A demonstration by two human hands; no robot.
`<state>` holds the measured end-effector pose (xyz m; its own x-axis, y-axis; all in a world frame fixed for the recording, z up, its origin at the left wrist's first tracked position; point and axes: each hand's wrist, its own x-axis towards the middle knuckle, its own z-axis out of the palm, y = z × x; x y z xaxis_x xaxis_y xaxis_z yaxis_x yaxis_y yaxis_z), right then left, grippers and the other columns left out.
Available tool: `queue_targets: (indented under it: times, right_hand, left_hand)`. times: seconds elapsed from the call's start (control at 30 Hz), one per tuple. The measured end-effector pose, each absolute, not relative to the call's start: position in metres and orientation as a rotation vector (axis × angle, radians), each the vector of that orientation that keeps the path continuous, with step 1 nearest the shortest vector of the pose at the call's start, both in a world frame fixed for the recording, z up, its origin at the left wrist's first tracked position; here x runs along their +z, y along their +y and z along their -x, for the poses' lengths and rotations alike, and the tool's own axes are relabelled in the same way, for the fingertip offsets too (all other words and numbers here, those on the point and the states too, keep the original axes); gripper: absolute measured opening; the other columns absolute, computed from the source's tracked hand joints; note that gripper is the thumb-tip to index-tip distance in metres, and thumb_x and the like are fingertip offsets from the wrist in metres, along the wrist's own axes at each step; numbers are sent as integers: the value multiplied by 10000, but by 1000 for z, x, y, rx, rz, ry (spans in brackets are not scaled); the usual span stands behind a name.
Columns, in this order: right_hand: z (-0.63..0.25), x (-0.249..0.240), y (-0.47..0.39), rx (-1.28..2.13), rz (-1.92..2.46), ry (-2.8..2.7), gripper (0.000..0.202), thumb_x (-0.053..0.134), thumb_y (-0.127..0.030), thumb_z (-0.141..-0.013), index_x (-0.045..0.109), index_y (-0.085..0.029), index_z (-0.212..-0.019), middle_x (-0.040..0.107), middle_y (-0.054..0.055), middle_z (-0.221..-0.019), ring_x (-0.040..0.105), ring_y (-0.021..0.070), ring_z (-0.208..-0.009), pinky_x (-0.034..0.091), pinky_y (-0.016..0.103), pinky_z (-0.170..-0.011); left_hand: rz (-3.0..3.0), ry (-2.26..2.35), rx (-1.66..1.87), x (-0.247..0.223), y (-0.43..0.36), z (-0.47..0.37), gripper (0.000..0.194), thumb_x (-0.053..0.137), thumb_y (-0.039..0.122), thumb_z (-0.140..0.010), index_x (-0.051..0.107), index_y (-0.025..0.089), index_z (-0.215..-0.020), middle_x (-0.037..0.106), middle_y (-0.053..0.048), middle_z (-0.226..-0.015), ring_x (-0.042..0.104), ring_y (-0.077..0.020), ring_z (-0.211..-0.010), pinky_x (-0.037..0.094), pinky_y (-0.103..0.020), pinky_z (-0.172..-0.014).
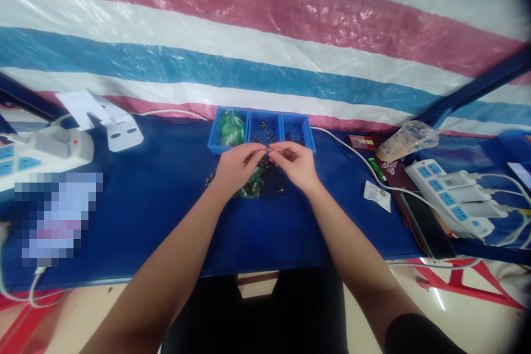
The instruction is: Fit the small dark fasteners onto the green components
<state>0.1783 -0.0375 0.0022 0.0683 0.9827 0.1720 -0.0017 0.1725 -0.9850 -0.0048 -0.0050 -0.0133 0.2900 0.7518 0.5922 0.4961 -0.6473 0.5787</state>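
Note:
My left hand [241, 164] and my right hand [295, 162] meet at their fingertips over the blue table, just in front of three blue bins. Between them they pinch a small metal part [267, 150], too small to make out well. Beneath the hands lies a loose pile of small dark and brassy parts [280, 189] with a green plastic bag [251, 185]. The left bin [212, 138] holds a green bag, the middle bin [265, 116] several small metal pieces, and the right bin [308, 131] dark small parts.
At the right are a plastic cup [400, 144], a white packet [377, 196], a dark phone [429, 227] and a power strip [450, 199] with cables. The left side holds a white stand [124, 131], another power strip [41, 163] and a blurred-out device [62, 215].

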Motion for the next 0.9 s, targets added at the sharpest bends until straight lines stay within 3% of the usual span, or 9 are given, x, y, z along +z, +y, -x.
queue_targets:
  times: [0.47,0.7,0.9]
  right_hand:
    - [-178,5,-37,1020,1128,-1245,286,809,-442,-756,758,-222,-932,759,27,-813,700,163,-708,604,354,-718]
    - [-178,5,-39,1023,1097,-1266,281,799,-438,-783,762,-236,-974,752,29,-842,684,160,-725,598,356,-728]
    - [-178,6,-41,924,1063,-1363,233,792,-419,-807,777,-261,-978,726,43,-938,666,173,-820,577,346,-720]
  left_hand:
    - [-2265,1154,1261,-15,-6,5,254,634,380,-966,746,211,-1120,787,-35,-907,730,-147,-761,572,-254,-766]
    - [-2319,1128,1256,-14,-5,4,215,605,350,-980,767,215,-1023,792,-38,-974,739,-160,-825,573,-273,-826]
    - [-2345,1079,1214,-12,-6,4,190,598,326,-981,761,232,-1003,787,-20,-962,726,-151,-793,555,-270,-765]
